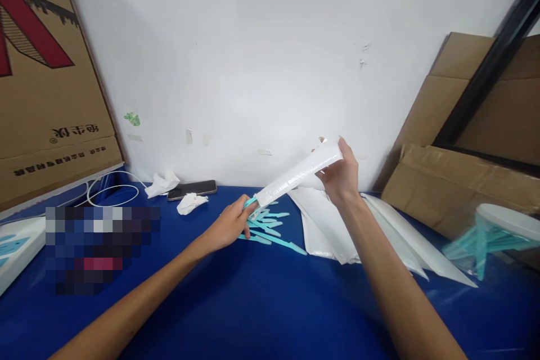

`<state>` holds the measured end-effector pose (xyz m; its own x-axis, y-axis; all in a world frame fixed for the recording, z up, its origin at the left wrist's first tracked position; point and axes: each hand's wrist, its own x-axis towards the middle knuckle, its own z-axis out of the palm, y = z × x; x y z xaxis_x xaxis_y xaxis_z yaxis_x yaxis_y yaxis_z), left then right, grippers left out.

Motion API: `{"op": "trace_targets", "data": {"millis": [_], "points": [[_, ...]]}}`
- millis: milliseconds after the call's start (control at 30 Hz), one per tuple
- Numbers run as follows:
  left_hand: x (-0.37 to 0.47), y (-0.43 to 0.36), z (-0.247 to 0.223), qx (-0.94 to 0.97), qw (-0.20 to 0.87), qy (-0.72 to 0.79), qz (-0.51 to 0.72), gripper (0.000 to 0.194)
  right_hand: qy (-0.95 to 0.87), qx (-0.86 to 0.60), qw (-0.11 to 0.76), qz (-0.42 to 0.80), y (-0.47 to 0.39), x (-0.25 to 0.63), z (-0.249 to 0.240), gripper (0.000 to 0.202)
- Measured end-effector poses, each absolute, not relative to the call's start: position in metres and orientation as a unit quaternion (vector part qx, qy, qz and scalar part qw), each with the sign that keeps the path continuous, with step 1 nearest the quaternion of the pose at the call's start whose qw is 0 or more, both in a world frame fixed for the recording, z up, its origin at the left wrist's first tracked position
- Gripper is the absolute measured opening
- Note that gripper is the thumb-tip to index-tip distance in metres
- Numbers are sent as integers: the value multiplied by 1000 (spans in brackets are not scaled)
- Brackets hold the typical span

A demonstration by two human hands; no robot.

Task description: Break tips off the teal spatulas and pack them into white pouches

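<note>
My right hand (345, 171) grips the upper end of a long white plastic pouch (299, 171), which slants down to the left above the table. At the pouch's lower end, my left hand (231, 224) is closed around a teal handle (250, 202), apparently that of a slim eyebrow razor. How far the razor reaches into the pouch is hidden. Several more teal eyebrow razors (291, 245) lie in a loose pile just below and beside my left fingers. Flat white pouches (324, 230) are fanned out behind my right forearm.
Crumpled tissues (192, 203) and a phone (198, 187) lie by the wall, near a white cable (112, 204). On the right, a clear bag of teal pieces (481, 242) sits by a cardboard box (459, 185). A large carton (50, 90) stands left on the blue table (261, 304).
</note>
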<state>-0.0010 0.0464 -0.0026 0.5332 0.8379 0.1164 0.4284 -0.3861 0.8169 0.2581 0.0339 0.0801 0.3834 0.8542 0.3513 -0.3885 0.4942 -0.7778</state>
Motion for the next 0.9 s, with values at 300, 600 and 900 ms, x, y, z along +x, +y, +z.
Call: {"op": "trace_targets", "data": {"millis": [300, 600, 900], "points": [[-9, 53, -8, 811, 329, 413, 251, 40, -336, -254, 823, 382, 38, 294, 80, 38], [-2, 45, -1, 803, 394, 401, 198, 45, -318, -255, 821, 399, 45, 292, 70, 26], [-5, 46, -8, 830, 276, 441, 200, 62, -314, -266, 815, 408, 48, 288, 65, 25]]}}
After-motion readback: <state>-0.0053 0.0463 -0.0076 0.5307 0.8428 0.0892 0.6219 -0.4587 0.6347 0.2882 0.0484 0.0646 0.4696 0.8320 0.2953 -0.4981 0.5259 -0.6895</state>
